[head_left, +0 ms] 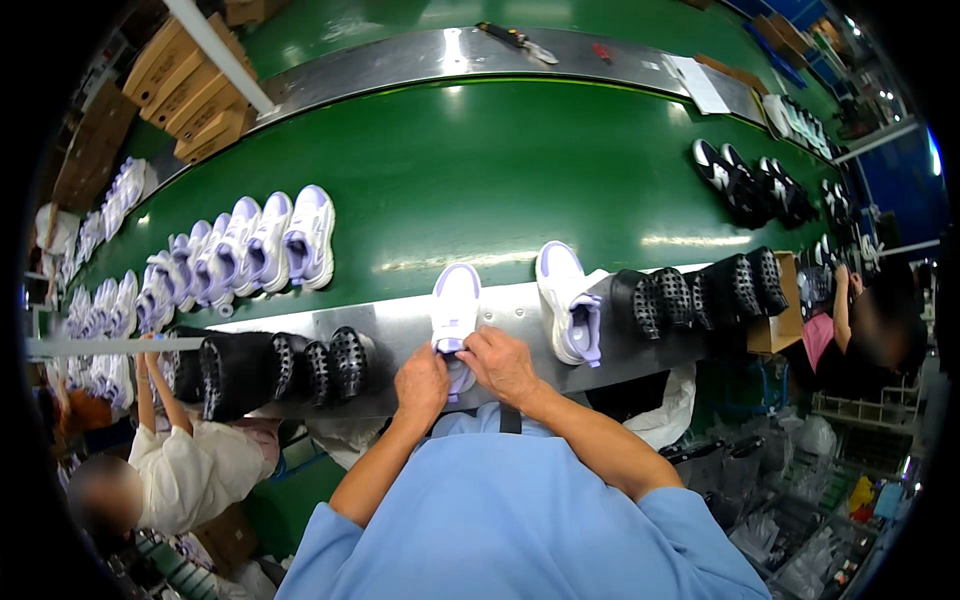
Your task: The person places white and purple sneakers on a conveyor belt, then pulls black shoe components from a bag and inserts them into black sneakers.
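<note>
A white and lilac sneaker (457, 298) lies in front of me on the metal edge of the bench, toe pointing away. My left hand (423, 381) is closed on the left side of its ankle opening, fingers bent inward. From the other side my right hand (497, 359) pinches the shoe near the tongue and collar. The fingertips of both hands meet close together and partly hide the opening. Just right of my right hand stands a second white and lilac sneaker (568, 300), apart from both hands, its lilac heel collar towards me.
Black studded pieces stand in rows on both sides, at left (348, 362) and right (766, 280). Lilac-white sneakers (308, 238) line the green belt (480, 170) at left; black shoes (740, 180) lie far right. Co-workers (205, 470) work at either side. Pliers (515, 40) rest on the far ledge.
</note>
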